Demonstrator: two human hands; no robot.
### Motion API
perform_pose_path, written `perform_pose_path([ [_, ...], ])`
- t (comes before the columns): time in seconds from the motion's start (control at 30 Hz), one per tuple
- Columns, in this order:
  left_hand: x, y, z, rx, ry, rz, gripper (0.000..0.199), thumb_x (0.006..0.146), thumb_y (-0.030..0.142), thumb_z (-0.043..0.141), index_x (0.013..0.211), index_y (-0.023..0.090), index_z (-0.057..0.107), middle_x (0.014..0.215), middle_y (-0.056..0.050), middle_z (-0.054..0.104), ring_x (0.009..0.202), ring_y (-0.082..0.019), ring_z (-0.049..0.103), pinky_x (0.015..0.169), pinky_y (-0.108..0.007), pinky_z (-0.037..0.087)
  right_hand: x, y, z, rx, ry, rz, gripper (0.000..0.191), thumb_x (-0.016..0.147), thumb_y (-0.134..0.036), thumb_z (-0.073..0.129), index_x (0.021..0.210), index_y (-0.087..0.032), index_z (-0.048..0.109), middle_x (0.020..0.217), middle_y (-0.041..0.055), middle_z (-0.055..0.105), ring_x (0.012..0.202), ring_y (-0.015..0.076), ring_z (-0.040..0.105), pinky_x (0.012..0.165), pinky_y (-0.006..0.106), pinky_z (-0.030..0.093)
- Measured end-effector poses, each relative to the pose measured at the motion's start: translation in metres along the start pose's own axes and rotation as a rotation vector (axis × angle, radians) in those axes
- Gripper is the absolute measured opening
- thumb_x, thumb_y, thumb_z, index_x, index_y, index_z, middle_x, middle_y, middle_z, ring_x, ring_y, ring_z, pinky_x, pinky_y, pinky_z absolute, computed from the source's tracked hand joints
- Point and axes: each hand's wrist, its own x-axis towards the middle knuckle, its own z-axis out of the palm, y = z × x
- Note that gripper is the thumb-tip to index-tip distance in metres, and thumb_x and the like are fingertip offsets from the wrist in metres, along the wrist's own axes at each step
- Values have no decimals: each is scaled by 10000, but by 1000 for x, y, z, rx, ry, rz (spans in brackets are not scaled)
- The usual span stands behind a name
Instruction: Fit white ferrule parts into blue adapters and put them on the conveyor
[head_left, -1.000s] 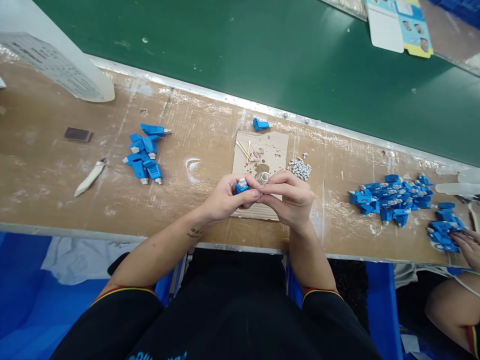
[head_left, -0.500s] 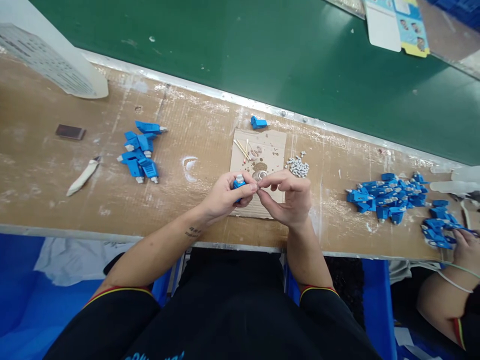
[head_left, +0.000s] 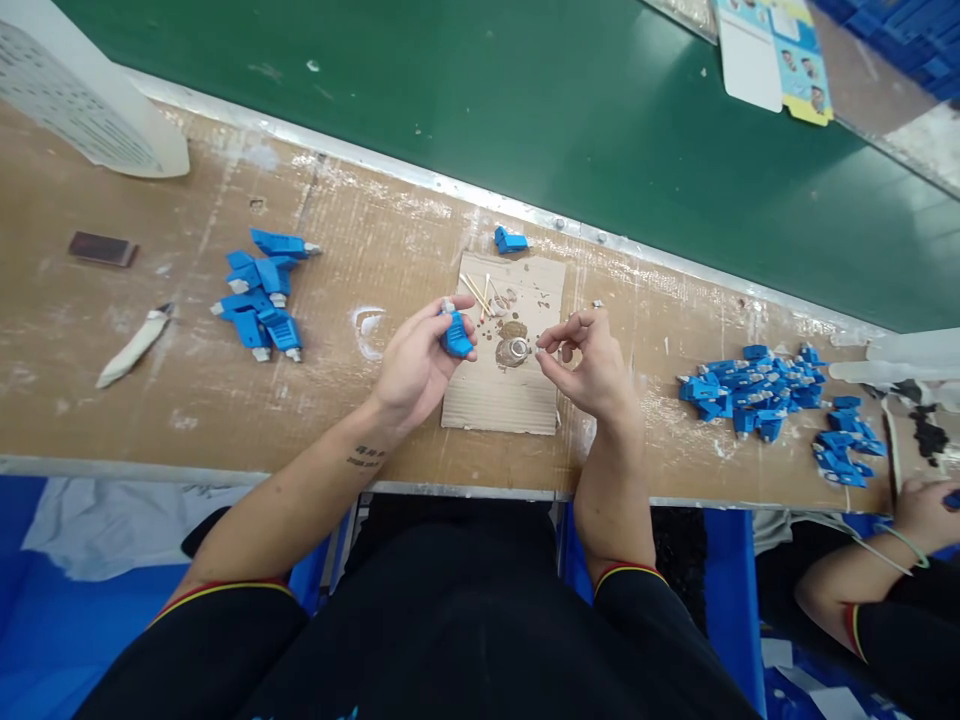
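Note:
Between the thumb and fingers of my left hand [head_left: 416,362] is a blue plastic part [head_left: 455,336] with a pale grey tip at its upper end. My right hand [head_left: 589,362] is pinched on a small grey piece [head_left: 538,350], just right of a small round container [head_left: 517,349] holding something wet. That container stands on a stained cardboard sheet [head_left: 499,405], where several cotton swabs [head_left: 478,296] lie. Behind the sheet rests another blue part [head_left: 511,240]. My right hand hides most of the heap of small grey pieces; one piece [head_left: 598,303] shows above it.
Several blue parts [head_left: 262,300] lie to the left, near a dark block [head_left: 103,249] and a white-wrapped tool [head_left: 135,347]. A larger pile of blue parts [head_left: 754,385] is on the right. A co-worker's hand [head_left: 926,515] is at the far right. Beyond the bench runs a green surface [head_left: 450,110].
My hands have moved apart, the left one leftward with the blue part, the right one to beside the round container. The co-worker's hand has drawn back from the blue parts.

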Motion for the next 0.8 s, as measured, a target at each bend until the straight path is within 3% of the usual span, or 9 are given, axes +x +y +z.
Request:
perform_pose_path([
  [0.2, -3, 1, 2, -23, 20, 17, 105, 860, 167, 780, 940, 167, 712, 760, 14, 608, 646, -105, 622, 513, -202, 488, 3, -1, 5, -51, -22, -13, 297, 910, -231, 651, 1029, -284, 385, 941, 12, 767, 780, 155, 693, 660, 308, 539],
  [0.47, -5, 6, 3, -13, 18, 4, 71, 862, 118, 711, 891, 177, 684, 760, 20, 591, 577, -76, 558, 459, -173, 422, 2, 0, 6, -19, -28, -19, 328, 893, -182, 679, 1041, -286, 405, 927, -8, 748, 754, 145, 675, 616, 297, 509],
  [0.63, -4, 7, -1, -28, -77, -28, 186, 821, 152, 594, 952, 156, 726, 791, -28, 633, 642, -119, 607, 500, -204, 493, -1, -7, 5, 355, 260, -153, 426, 899, -237, 790, 1052, -335, 405, 904, -59, 728, 750, 143, 678, 583, 282, 516],
  [0.73, -4, 2, -4, -7, -146, 12, 235, 785, 148, 627, 994, 160, 735, 812, -32, 655, 705, -145, 646, 565, -243, 569, -1, -11, 8, 543, 420, -180, 469, 879, -386, 848, 1046, -353, 411, 850, -72, 683, 699, 144, 642, 554, 284, 511],
  [0.8, -5, -1, -6, 19, -186, 41, 242, 791, 154, 689, 1029, 173, 735, 866, -33, 686, 761, -156, 680, 624, -269, 615, 0, -13, 12, 629, 456, -143, 501, 857, -480, 862, 1041, -355, 413, 816, -74, 644, 653, 137, 603, 515, 275, 485],
])
